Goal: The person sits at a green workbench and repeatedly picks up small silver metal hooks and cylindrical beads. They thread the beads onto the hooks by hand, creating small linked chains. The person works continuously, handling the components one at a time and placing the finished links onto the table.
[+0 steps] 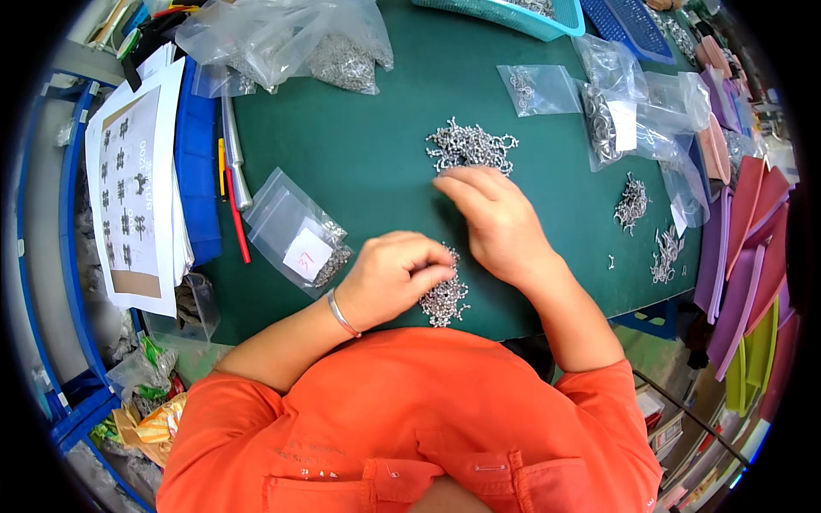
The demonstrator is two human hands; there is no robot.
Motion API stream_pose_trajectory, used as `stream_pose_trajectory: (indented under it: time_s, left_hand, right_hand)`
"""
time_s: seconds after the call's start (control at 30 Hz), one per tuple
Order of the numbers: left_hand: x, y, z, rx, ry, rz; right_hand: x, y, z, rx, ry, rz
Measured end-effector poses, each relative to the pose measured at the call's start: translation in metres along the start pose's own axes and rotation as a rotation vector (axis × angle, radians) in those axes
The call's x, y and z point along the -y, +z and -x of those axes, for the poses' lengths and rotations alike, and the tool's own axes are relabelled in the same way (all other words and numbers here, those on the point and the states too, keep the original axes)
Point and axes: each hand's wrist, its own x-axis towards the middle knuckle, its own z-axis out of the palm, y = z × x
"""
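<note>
While the left hand (393,274) curls at the surface's (359,162) near-edge metal pile (443,303), the right hand (498,224) curls by another pile (472,144). Their hold I cannot tell.

A dark green tabletop (342,171) spreads across the middle under bright, even light. Along the left stands a blue-framed shelving rack (85,412) with grey panels. Pale green floor (663,355) shows past the tabletop's near edge, with a bluish glow at far lower right.
</note>
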Motion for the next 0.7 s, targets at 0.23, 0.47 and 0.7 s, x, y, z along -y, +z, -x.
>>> stream_pose_trajectory:
  time_s: [0.23, 0.47, 0.7]
  left_hand:
    - [0.005, -0.001, 0.002, 0.027, 0.048, -0.067]
    - [0.009, -0.012, -0.043, -0.147, 0.154, -0.473]
    - [0.019, 0.007, -0.059, -0.064, 0.202, -0.4]
  right_hand:
    - [-0.004, 0.003, 0.0, 0.169, -0.03, 0.098]
    - [-0.014, -0.024, 0.048, -0.014, 0.203, -0.036]
    - [0.0, -0.011, 0.051, -0.058, 0.272, 0.017]
